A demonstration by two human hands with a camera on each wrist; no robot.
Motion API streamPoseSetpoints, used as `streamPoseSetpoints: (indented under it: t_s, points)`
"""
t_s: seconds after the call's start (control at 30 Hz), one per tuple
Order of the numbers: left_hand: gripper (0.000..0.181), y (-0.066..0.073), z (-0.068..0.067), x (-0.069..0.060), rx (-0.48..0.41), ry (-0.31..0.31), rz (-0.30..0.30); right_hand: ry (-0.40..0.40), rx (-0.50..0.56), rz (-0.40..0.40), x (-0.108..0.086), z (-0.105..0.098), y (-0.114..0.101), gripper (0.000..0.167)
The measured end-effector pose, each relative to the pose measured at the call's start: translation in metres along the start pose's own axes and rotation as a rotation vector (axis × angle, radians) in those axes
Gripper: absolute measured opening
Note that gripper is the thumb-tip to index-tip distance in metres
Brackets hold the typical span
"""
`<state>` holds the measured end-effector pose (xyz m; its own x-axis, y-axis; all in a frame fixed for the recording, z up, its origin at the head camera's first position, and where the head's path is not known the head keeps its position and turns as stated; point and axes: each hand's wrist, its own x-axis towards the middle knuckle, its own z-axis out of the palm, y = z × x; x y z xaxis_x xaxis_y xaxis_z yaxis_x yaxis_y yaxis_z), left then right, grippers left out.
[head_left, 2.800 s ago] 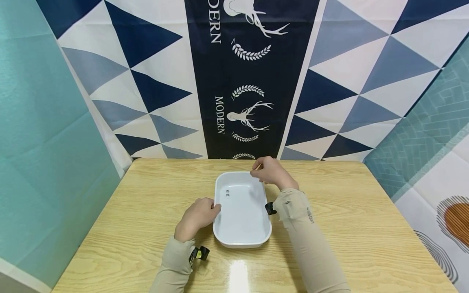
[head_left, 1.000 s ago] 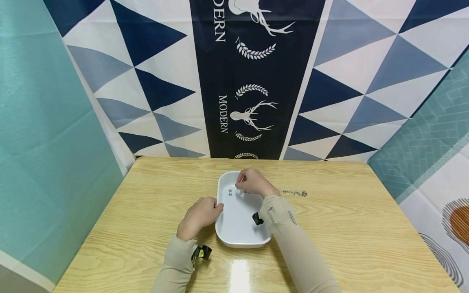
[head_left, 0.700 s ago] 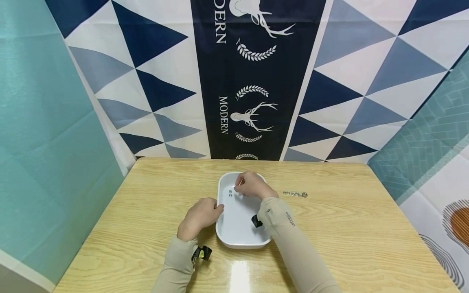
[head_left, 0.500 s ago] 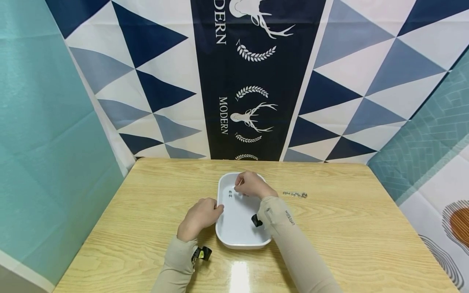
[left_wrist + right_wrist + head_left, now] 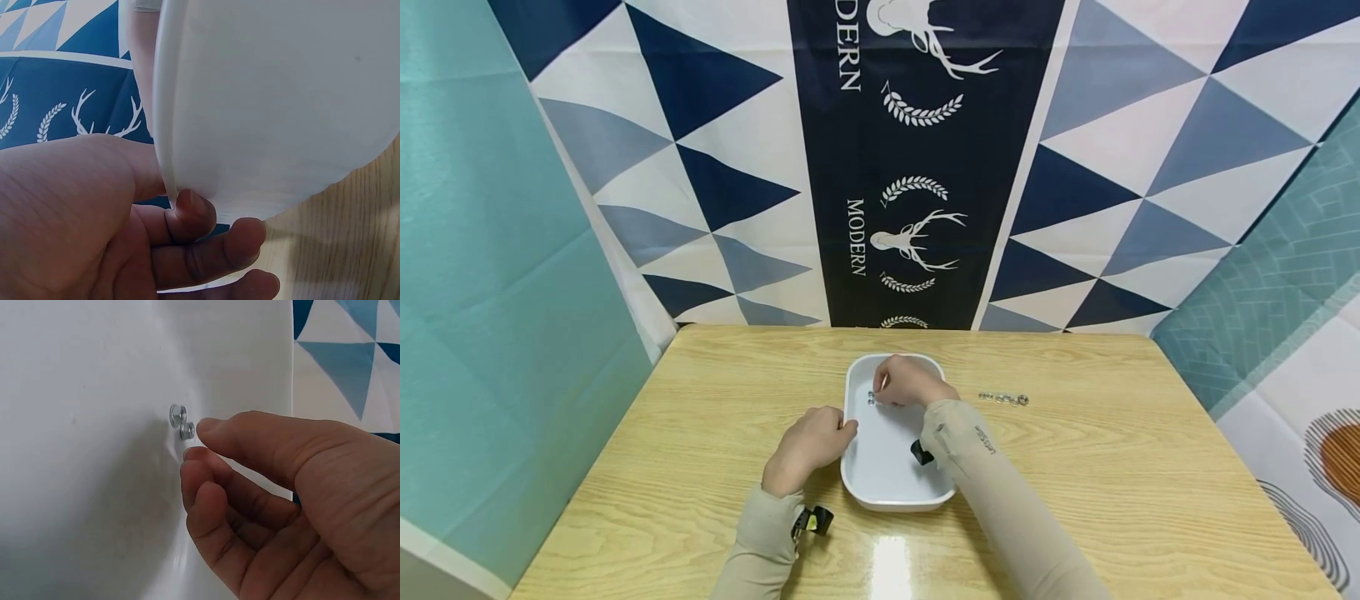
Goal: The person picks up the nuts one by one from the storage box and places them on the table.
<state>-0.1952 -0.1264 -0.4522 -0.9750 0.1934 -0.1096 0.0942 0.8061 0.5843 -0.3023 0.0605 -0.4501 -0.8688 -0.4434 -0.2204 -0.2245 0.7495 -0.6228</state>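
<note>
A white rectangular tray (image 5: pixel 891 467) sits on the wooden table. My left hand (image 5: pixel 812 446) grips its left rim; in the left wrist view, the thumb is inside and curled fingers (image 5: pixel 194 215) press the outer wall. Inside the tray, two small silvery flanged nuts (image 5: pixel 178 415) lie close together near the left wall. My right hand (image 5: pixel 910 383) reaches over the far part of the tray, right beside the nuts. Its thumb and forefinger stand apart, the fingers loosely bent, and nothing shows between them in the right wrist view.
A short row of several small metal nuts (image 5: pixel 1003 399) lies on the table (image 5: pixel 1097 467) right of the tray. A patterned cloth (image 5: pixel 902 167) hangs behind the table's far edge. A teal panel (image 5: pixel 512 292) stands along the left side.
My right hand has come from above the tray's far right corner down into the tray, then farther left to the nuts. The left hand keeps its grip on the rim.
</note>
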Motion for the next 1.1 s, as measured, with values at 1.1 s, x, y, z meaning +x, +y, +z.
streamPoseSetpoints:
  t_s: [1.1]
  points:
    - [0.036, -0.001, 0.000, 0.001, -0.006, 0.005, 0.009, -0.050, -0.098, -0.025, 0.004, 0.014, -0.008, 0.015]
